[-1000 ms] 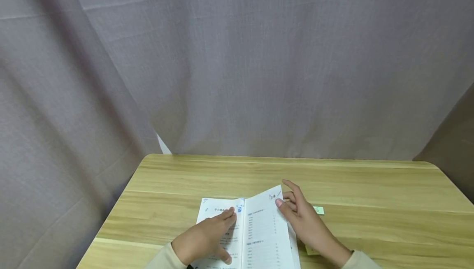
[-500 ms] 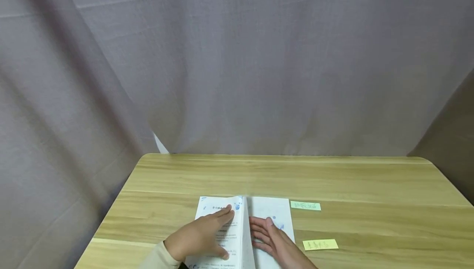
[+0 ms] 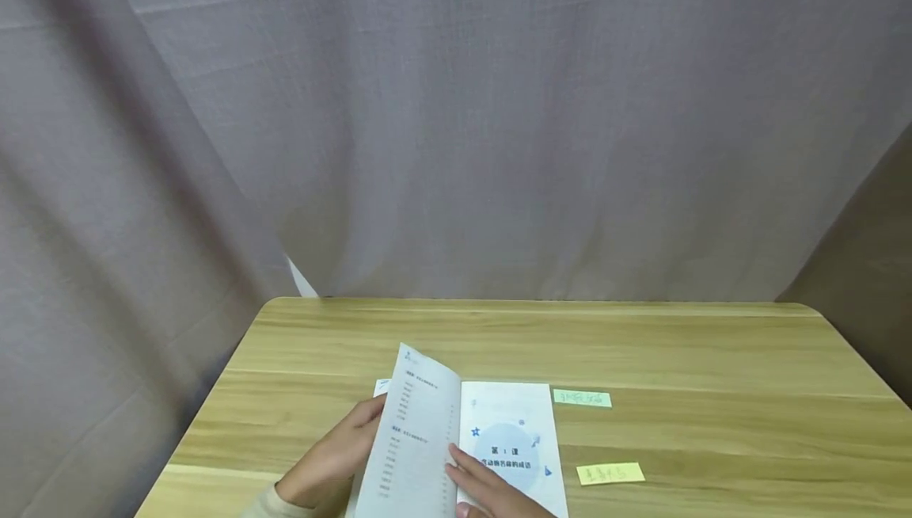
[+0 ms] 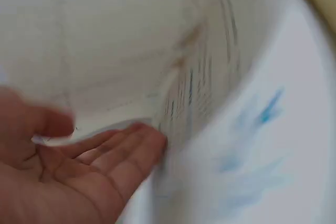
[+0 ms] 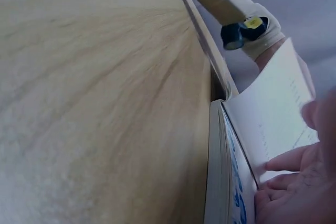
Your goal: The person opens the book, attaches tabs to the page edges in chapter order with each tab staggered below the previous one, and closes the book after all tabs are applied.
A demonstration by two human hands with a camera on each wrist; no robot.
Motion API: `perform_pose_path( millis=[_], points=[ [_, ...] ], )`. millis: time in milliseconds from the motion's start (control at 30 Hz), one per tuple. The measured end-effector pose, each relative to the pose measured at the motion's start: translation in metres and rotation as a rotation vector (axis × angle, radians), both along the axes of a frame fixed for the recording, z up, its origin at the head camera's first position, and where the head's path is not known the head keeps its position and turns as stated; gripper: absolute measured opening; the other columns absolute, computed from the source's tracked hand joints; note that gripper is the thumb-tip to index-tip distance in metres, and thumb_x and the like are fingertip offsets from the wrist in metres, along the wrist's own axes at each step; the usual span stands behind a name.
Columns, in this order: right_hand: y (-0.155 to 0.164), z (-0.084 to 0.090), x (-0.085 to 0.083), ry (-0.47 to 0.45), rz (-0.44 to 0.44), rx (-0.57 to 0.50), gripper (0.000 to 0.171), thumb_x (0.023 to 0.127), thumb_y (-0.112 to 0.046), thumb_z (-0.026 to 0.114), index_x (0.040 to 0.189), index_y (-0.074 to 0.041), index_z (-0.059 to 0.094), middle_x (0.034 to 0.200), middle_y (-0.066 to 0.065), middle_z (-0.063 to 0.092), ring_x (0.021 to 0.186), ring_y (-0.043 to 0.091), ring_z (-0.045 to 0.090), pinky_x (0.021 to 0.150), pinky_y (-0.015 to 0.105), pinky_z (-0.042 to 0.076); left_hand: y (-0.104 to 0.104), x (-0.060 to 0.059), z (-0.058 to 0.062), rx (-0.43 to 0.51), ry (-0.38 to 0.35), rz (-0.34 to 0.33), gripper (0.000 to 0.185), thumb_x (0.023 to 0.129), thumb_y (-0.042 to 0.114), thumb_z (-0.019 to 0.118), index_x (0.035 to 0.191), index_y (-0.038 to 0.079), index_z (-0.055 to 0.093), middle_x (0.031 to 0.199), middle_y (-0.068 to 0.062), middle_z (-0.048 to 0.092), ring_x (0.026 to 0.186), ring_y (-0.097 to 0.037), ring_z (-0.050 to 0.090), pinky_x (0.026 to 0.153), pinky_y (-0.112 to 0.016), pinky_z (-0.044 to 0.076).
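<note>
An open book [image 3: 499,407] with printed pages lies at the front of the wooden table. One of its pages [image 3: 420,415], covered in lines of text, stands up and leans to the left. My left hand [image 3: 342,451] is on the left side, its fingers partly hidden behind that raised page. In the left wrist view the left hand [image 4: 100,177] shows its palm, with fingers extended under the paper and thumb apart. My right hand [image 3: 499,494] touches the raised page near the spine with extended fingertips. The right wrist view shows the right hand [image 5: 294,182] against the same page.
To the right of the book, a green paper slip [image 3: 583,398] with handwriting lies level with its top. A yellow slip [image 3: 610,474] lies lower down. Grey curtain [image 3: 527,122] hangs behind the table [image 3: 677,344]. A dark band [image 5: 244,31] circles the left wrist.
My right hand has swept leftward from the right page to the spine, turning the page over. The chapter page beneath now shows. My left hand has moved left, behind the turned page.
</note>
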State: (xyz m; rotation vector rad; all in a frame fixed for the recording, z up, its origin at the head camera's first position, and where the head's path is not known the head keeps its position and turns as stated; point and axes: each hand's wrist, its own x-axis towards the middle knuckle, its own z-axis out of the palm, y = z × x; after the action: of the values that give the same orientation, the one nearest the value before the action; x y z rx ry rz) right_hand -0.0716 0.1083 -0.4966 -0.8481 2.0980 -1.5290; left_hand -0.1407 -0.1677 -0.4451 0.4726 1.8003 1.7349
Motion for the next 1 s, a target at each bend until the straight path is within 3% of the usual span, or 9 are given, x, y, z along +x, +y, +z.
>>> perform_pose_path(
  millis=[100,200,400,500,600,700,800,900,1000],
  points=[
    [-0.001,-0.007,0.002,0.210,0.007,0.053,0.062,0.107,-0.024,0.057,0.156,0.010,0.039,0.167,0.031,0.027,0.159,0.032,0.024,0.124,0.040,0.032,-0.006,0.005,0.003,0.115,-0.192,0.098,0.047,0.116,0.034,0.031,0.140,0.002,0.055,0.113,-0.005,0.075,0.100,-0.015,0.071,0.087,-0.030,0.059],
    [-0.003,-0.011,0.004,0.294,0.004,0.125,0.070,0.106,-0.032,0.061,0.157,0.010,0.038,0.169,0.028,0.027,0.159,0.033,0.025,0.125,0.042,0.031,-0.010,0.006,0.006,0.118,-0.232,0.159,0.051,0.115,0.040,0.033,0.137,0.000,0.055,0.110,-0.004,0.076,0.096,-0.014,0.074,0.082,-0.029,0.061],
    [-0.010,-0.015,0.007,0.524,-0.020,0.339,0.080,0.107,-0.055,0.051,0.155,0.009,0.043,0.165,0.027,0.036,0.152,0.042,0.037,0.120,0.044,0.040,-0.015,0.005,0.006,-0.216,0.074,0.204,0.034,0.104,0.024,0.068,0.112,-0.009,0.073,0.091,-0.013,0.079,0.072,-0.016,0.074,0.061,-0.025,0.059],
    [-0.014,-0.018,0.009,0.683,-0.044,0.401,0.081,0.108,-0.059,0.046,0.150,0.010,0.049,0.161,0.028,0.043,0.147,0.041,0.045,0.127,0.029,0.022,-0.019,0.007,0.005,-0.390,0.169,0.226,0.023,0.097,0.023,0.077,0.094,0.000,0.078,0.075,-0.007,0.076,0.057,-0.010,0.063,0.049,-0.021,0.048],
    [-0.018,-0.020,0.010,0.908,-0.086,0.463,0.079,0.109,-0.060,0.041,0.143,0.009,0.057,0.153,0.027,0.052,0.141,0.037,0.053,0.123,0.014,-0.003,-0.022,0.008,0.004,-0.532,0.216,0.238,0.022,0.093,0.026,0.083,0.083,0.007,0.077,0.066,0.001,0.070,0.050,-0.007,0.054,0.045,-0.021,0.042],
    [-0.019,-0.021,0.010,1.059,-0.122,0.495,0.078,0.109,-0.060,0.039,0.138,0.009,0.061,0.148,0.025,0.057,0.136,0.035,0.057,0.121,0.012,-0.011,-0.023,0.008,0.002,-0.636,0.254,0.232,0.027,0.090,0.027,0.086,0.074,0.010,0.072,0.063,0.003,0.065,0.049,-0.008,0.053,0.046,-0.022,0.044],
    [-0.018,-0.020,0.009,0.961,-0.089,0.434,0.076,0.109,-0.057,0.042,0.140,0.010,0.059,0.151,0.028,0.054,0.139,0.036,0.053,0.120,0.010,-0.009,-0.022,0.007,-0.002,-0.760,0.321,0.235,0.038,0.086,0.034,0.088,0.064,0.014,0.064,0.055,0.005,0.059,0.047,-0.009,0.051,0.046,-0.023,0.040],
    [-0.014,-0.017,0.007,0.702,-0.030,0.327,0.074,0.108,-0.051,0.050,0.146,0.012,0.053,0.158,0.031,0.045,0.148,0.038,0.044,0.121,0.010,-0.002,-0.018,0.007,-0.005,-0.912,0.423,0.248,0.046,0.081,0.045,0.089,0.058,0.018,0.059,0.050,0.009,0.054,0.045,-0.009,0.050,0.045,-0.025,0.036],
    [-0.011,-0.013,0.005,0.476,0.007,0.257,0.074,0.106,-0.045,0.056,0.151,0.012,0.046,0.164,0.032,0.035,0.155,0.040,0.033,0.128,0.025,0.013,-0.015,0.006,-0.004,-1.043,0.518,0.267,0.052,0.076,0.052,0.090,0.055,0.021,0.055,0.048,0.011,0.047,0.045,-0.008,0.044,0.045,-0.025,0.030]
  ],
)
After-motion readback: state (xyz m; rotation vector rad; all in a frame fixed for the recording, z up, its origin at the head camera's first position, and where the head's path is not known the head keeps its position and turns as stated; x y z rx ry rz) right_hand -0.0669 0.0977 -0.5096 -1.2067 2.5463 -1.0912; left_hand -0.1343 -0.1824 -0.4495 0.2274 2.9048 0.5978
